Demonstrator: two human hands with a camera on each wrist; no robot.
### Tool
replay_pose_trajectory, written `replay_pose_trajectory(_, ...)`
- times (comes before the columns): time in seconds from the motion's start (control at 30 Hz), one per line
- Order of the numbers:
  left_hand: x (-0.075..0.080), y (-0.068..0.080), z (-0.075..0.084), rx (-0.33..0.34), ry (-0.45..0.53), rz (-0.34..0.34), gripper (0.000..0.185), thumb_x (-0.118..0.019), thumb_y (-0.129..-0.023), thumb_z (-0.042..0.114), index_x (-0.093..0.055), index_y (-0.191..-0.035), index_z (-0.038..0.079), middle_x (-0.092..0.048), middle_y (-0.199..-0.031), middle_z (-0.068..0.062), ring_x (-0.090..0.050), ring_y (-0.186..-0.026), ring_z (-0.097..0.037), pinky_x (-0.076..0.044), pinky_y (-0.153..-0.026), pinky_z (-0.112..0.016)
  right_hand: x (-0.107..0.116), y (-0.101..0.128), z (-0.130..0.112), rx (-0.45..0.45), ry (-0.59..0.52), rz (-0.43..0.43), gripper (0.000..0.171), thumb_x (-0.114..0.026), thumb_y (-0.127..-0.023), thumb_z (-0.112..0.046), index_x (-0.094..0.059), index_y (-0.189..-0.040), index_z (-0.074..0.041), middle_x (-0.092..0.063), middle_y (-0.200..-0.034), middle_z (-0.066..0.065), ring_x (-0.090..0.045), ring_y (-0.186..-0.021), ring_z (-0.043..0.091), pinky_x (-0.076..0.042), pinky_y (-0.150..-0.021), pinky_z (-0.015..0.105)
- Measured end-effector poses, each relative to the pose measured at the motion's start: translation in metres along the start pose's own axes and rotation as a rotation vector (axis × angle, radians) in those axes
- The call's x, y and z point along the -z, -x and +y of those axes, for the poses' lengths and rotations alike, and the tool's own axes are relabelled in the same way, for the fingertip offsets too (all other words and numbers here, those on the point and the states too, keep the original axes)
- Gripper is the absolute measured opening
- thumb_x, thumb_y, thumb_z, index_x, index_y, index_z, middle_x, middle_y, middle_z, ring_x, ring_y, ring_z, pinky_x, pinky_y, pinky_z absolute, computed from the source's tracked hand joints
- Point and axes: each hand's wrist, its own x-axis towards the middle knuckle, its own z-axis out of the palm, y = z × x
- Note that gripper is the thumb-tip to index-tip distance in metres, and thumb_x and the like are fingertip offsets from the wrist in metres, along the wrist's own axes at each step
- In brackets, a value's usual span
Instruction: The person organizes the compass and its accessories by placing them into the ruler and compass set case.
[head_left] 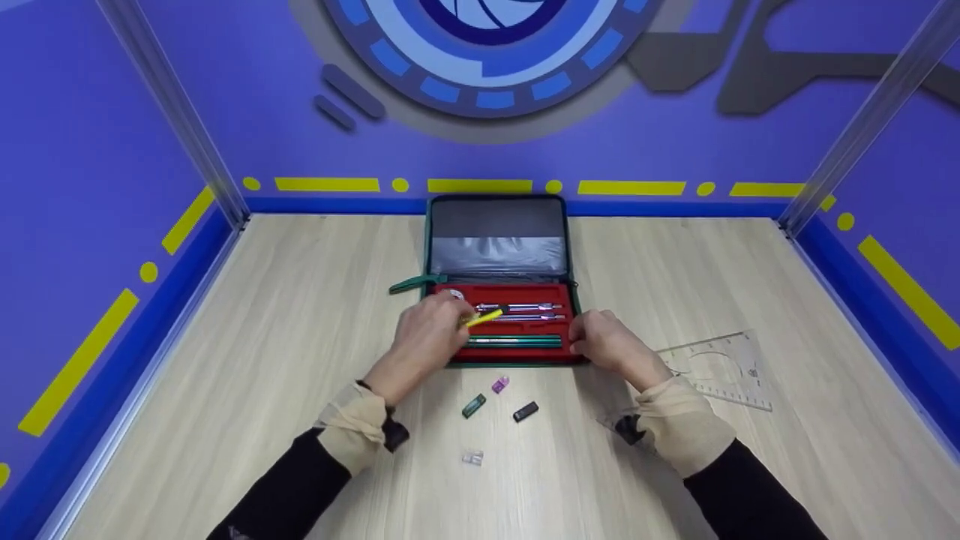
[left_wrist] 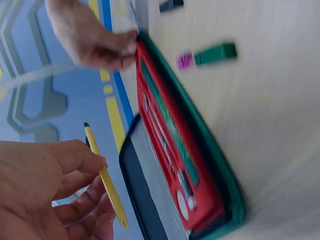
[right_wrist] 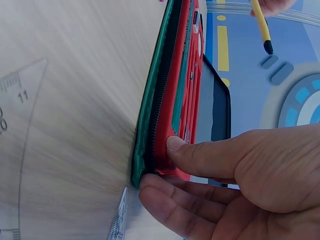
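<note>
Case [head_left: 496,225] — green zip case, lying open on the pale wooden surface [head_left: 300,337] against the back wall; grey lid flat at the far side, red tray [head_left: 525,294] on the near side. A green strap [head_left: 409,284] sticks out at its left edge.

Tray contents — two silver tools [head_left: 525,311] side by side in the upper slots, a long green pencil [head_left: 517,342] in the lower slot, a small round white piece [head_left: 452,295] at the upper left corner.

Left hand [head_left: 427,337] — over the left part of the tray, fingers curled round a yellow pencil [head_left: 485,317]; its dark tip points toward the silver tools. In the left wrist view the pencil [left_wrist: 106,177] is held clear above the tray.

Right hand [head_left: 607,341] — at the near right corner of the case, thumb [right_wrist: 200,156] pressed on the red tray edge, fingers [right_wrist: 175,202] curled beneath the green rim, pinching that corner.

Loose items on the surface, just in front of the case — a small purple piece [head_left: 500,385], a green piece [head_left: 473,406], a black piece [head_left: 526,411], and a clear piece [head_left: 472,457] nearer the person.

Clear ruler [head_left: 724,367] — flat on the surface to the right of the right hand, apart from the case.
</note>
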Motion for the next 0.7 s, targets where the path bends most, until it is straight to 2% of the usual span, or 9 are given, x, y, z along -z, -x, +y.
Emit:
replay_pose_trajectory(0.13, -0.001, -0.014, -0.007, 0.019, -0.031, -0.015, 0.018, -0.078, -0.089, 0.010, -0.080, -0.107, 0.010, -0.067, -0.093, -0.006, -0.061, -0.082, -0.021, -0.054, -0.069, -0.034, 0.000, 0.000, 0.001, 0.006, -0.010, -0.002, 0.010, -0.071, -0.089, 0.005, -0.072, -0.083, -0.004, -0.065, -0.076, 0.004, -0.053, -0.071, 0.019, -0.047, -0.065, 0.033)
replay_pose_trajectory(0.27, -0.005, -0.029, -0.007, 0.039, -0.059, -0.048, 0.019, -0.079, -0.091, 0.015, -0.080, -0.110, 0.011, -0.068, -0.095, -0.006, -0.062, -0.087, -0.022, -0.053, -0.075, -0.035, 0.000, 0.000, 0.001, -0.005, -0.019, -0.012, 0.010, -0.071, -0.089, 0.004, -0.072, -0.083, -0.004, -0.065, -0.076, 0.003, -0.053, -0.072, 0.020, -0.047, -0.066, 0.033)
replay_pose_trajectory(0.5, -0.014, -0.056, -0.004, -0.049, -0.097, -0.002, 0.017, -0.076, -0.090, 0.010, -0.082, -0.105, 0.012, -0.075, -0.098, -0.005, -0.069, -0.091, -0.025, -0.053, -0.082, -0.041, 0.001, 0.000, 0.002, 0.016, 0.002, -0.003, 0.009, -0.071, -0.087, 0.005, -0.071, -0.085, -0.003, -0.067, -0.078, 0.003, -0.053, -0.074, 0.019, -0.049, -0.069, 0.034)
replay_pose_trajectory(0.7, -0.029, -0.078, 0.008, -0.026, -0.137, -0.129, 0.021, -0.070, -0.095, 0.011, -0.081, -0.113, 0.015, -0.076, -0.107, -0.002, -0.068, -0.095, -0.023, -0.047, -0.085, -0.040, 0.000, -0.001, 0.000, -0.016, -0.001, -0.008, 0.009, -0.071, -0.088, 0.005, -0.071, -0.085, -0.004, -0.066, -0.078, 0.004, -0.054, -0.075, 0.020, -0.049, -0.070, 0.035)
